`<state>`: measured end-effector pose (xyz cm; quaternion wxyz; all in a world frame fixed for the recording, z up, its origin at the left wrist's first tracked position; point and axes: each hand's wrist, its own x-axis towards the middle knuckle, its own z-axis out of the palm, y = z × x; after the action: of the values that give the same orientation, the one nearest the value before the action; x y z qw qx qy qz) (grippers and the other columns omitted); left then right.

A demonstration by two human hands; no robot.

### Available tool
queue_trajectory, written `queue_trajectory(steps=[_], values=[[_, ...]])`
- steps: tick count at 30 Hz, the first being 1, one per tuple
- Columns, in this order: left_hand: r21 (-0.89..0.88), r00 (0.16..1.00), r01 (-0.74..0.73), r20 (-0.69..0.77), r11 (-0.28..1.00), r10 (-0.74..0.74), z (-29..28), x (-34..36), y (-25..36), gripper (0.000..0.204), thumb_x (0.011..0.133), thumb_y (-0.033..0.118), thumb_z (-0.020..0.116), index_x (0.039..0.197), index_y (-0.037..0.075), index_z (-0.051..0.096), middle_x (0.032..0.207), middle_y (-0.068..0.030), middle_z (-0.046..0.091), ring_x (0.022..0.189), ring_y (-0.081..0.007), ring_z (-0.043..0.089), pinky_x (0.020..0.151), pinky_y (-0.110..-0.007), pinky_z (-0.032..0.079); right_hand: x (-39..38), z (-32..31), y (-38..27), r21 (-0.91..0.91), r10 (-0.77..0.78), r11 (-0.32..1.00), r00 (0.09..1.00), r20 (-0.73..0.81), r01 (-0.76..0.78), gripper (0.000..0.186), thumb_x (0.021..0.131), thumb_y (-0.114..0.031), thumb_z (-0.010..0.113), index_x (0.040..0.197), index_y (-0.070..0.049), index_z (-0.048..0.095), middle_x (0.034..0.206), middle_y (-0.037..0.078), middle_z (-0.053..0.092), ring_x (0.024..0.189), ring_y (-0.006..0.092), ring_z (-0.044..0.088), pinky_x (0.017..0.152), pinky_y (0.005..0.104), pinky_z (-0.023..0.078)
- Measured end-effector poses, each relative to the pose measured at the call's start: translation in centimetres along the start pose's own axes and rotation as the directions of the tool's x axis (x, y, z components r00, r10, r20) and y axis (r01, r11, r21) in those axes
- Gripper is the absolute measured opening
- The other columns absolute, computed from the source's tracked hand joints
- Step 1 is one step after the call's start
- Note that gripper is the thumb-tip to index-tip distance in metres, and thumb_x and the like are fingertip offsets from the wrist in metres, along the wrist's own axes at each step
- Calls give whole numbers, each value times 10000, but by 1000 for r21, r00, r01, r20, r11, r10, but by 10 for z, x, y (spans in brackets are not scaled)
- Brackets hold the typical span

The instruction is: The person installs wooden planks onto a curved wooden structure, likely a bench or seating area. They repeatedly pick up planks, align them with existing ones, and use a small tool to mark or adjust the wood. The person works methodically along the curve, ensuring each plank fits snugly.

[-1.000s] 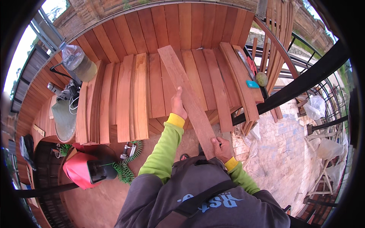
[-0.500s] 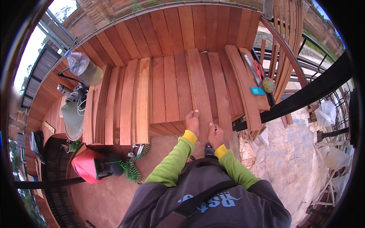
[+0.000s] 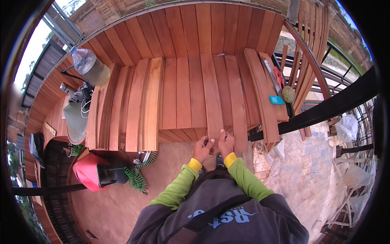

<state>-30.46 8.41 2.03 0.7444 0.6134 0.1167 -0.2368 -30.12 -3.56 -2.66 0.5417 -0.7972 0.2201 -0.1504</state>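
A long reddish-brown wooden plank (image 3: 212, 97) lies lengthwise away from me across a slatted wooden bench. At its near end, my left hand (image 3: 202, 149) is closed at the left corner, fingers curled and thumb toward the plank. Beside it, my right hand (image 3: 226, 143) grips the right side of the same end, thumb on top. The undersides of my fingers are hidden. Just to the right lies another loose plank (image 3: 237, 101), its near end sticking out past the bench edge (image 3: 178, 128).
Loose planks (image 3: 152, 105) lie at the left, near a water bottle (image 3: 90, 67). More planks (image 3: 262, 97) at the right carry a handsaw (image 3: 271, 75) and a teal box (image 3: 276, 99). A black rail (image 3: 325, 106) crosses there. A green coiled hose (image 3: 137, 179) hangs by a red-and-black object (image 3: 95, 171).
My left hand has come down from the plank's left edge to its near end. The right hand has shifted slightly left and up. The plank's near end now sits farther from me.
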Motion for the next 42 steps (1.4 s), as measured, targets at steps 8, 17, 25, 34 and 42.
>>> queue_trajectory(steps=[8, 17, 25, 34, 42], values=[[160, 996, -79, 63, 984, 70, -12, -14, -36, 213, 936, 205, 538, 830, 20, 541, 623, -35, 565, 472, -92, 516, 402, -229, 411, 1, 4, -1, -78, 10, 997, 1000, -4, -11, 449, 930, -334, 497, 695, 39, 582, 533, 203, 482, 482, 230, 448, 512, 400, 396], [82, 989, -148, 9, 986, 148, -10, -13, -49, 209, 919, 199, 563, 830, 10, 561, 586, -42, 561, 471, -91, 507, 433, -237, 413, -48, -23, 7, -50, 63, 997, 995, 81, -59, 508, 937, -410, 473, 802, 54, 627, 674, 153, 644, 650, 225, 634, 613, 342, 479], [5, 989, -144, -21, 990, 144, -3, -14, -55, 264, 914, 278, 581, 900, 17, 543, 630, -28, 565, 489, -75, 504, 436, -216, 408, -102, -109, 16, 13, 137, 990, 965, 225, -144, 280, 948, -237, 514, 910, 16, 631, 704, 32, 627, 509, 37, 442, 472, 207, 369], [408, 925, 1, -348, 913, 154, -53, -58, -85, 446, 896, 420, 556, 982, -18, 566, 713, -169, 622, 642, -267, 633, 606, -363, 498, -49, -140, 53, 4, 388, 906, 836, 388, -423, 235, 945, -190, 477, 863, -8, 602, 638, 47, 573, 356, 83, 382, 328, 243, 283], [664, 929, 149, -348, 732, 126, -20, -119, -169, 394, 872, 396, 533, 912, 9, 600, 846, -211, 639, 855, -383, 613, 753, -438, 475, -33, -150, 173, -362, 406, 912, 544, 735, -191, 201, 890, -161, 475, 848, -8, 598, 567, 56, 531, 376, 150, 428, 340, 299, 332]])
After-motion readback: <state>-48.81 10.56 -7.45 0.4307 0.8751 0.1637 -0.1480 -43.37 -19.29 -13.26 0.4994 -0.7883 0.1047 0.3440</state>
